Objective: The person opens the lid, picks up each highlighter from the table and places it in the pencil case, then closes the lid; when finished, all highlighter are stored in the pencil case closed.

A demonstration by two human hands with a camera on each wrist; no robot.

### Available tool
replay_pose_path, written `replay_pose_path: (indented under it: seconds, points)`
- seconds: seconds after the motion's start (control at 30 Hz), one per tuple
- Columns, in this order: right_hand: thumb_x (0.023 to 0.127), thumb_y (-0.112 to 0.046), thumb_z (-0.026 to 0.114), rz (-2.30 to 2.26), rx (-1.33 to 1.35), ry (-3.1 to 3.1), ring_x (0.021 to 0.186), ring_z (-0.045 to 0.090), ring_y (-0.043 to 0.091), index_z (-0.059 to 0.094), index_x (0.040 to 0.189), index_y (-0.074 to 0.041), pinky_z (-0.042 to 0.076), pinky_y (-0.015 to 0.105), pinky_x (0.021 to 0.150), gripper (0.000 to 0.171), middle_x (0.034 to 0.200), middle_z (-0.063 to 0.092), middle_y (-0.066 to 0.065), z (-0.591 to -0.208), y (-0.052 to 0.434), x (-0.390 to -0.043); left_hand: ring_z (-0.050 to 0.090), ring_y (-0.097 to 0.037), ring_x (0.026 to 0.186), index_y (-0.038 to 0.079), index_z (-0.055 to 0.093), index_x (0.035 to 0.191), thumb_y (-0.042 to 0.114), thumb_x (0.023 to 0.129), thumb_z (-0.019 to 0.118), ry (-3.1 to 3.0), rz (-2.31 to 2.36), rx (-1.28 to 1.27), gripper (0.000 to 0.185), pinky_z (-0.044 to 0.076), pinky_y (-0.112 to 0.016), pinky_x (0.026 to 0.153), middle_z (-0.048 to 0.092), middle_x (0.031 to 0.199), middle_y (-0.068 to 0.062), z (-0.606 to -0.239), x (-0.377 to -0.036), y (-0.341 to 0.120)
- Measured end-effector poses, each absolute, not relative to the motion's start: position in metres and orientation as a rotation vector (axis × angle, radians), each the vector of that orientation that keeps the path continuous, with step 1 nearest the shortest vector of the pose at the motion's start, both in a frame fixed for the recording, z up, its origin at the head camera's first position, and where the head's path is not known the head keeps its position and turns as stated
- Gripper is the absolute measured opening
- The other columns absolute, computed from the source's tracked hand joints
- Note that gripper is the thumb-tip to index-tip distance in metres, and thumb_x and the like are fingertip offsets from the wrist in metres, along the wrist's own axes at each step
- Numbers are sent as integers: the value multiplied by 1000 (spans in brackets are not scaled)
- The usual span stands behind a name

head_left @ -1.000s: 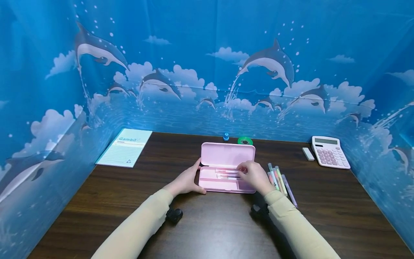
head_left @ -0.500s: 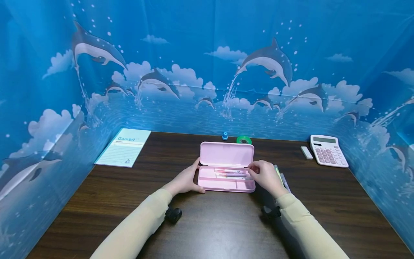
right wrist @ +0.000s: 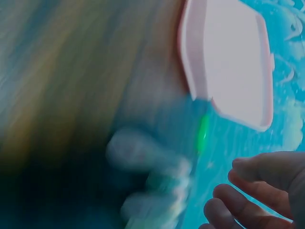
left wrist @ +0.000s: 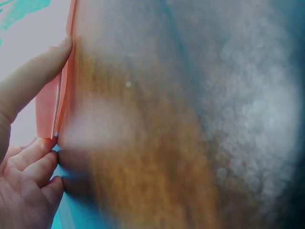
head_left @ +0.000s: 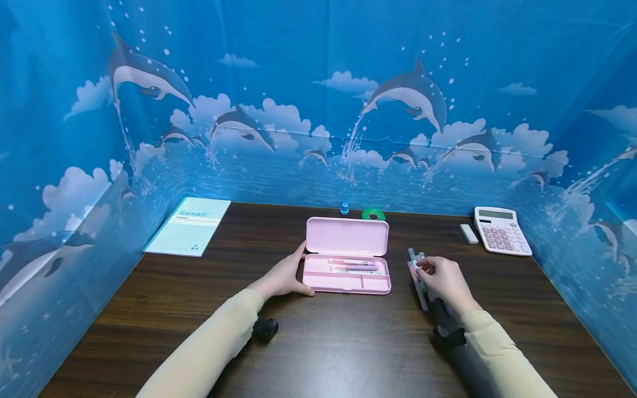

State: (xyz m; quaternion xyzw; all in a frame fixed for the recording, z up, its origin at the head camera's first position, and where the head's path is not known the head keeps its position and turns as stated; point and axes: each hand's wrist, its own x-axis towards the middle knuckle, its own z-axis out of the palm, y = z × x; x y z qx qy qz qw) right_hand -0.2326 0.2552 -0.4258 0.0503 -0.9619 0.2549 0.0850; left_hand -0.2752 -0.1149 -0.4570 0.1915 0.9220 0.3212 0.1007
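A: Your left hand (head_left: 281,276) lies against the left end of the open pink pencil case (head_left: 346,279), thumb along the edge by the hinge and fingers at the near corner. In the left wrist view the fingers (left wrist: 28,167) curl at the case's edge, so I read it as a light steadying hold, there to stop the tray from sliding on the bench (head_left: 318,342).

B: And your right hand?

A: Your right hand (head_left: 443,279) is off to the right of the case, down on the bundle of pens (head_left: 417,271) lying on the bench. Its fingers bend over their upper ends; whether they have pinched 1 or only touch the bundle, I cannot tell, and the right wrist view is too blurred to settle it.

B: What is in the case?

A: About 3 pens lie lengthwise in its long upper compartment (head_left: 354,265); the lid (head_left: 346,236) stands tilted back, leaving the tray free to reach into. The loose pens sit just beside the case, near your reaching hand.

B: Anything else?

A: A notebook (head_left: 189,226) far left, a calculator (head_left: 500,230) with an eraser (head_left: 468,233) far right, well apart.
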Motion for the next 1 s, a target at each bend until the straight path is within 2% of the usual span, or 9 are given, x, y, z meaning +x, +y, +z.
replay_pose_path:
  seconds: [0.47, 0.77, 1.0]
  points:
    - [82, -12, 70, 690, 26, -3008, 72, 58, 22, 70, 92, 4, 51, 44, 69, 19, 85, 69, 16, -442, 304, -214, 41, -27, 131, 9, 4, 153, 34, 64, 88, 2725, 955, 543, 125, 29, -46, 110, 45, 141, -13, -453, -272, -114]
    - [82, -13, 70, 672, -17, -3069, 67, 56, 18, 71, 88, 4, 50, 37, 63, 18, 78, 68, 11, -445, 309, -213, 41, -27, 131, 9, 5, 153, 33, 64, 89, 2716, 968, 536, 125, 29, -47, 110, 45, 141, -14, -455, -272, -114]
    - [82, -11, 68, 695, -87, -3086, 62, 53, 17, 70, 83, 4, 43, 30, 57, 15, 71, 65, 7, -443, 311, -212, 42, -28, 130, 9, 5, 153, 33, 64, 89, 2716, 970, 532, 125, 30, -48, 109, 45, 141, -14, -455, -272, -113]
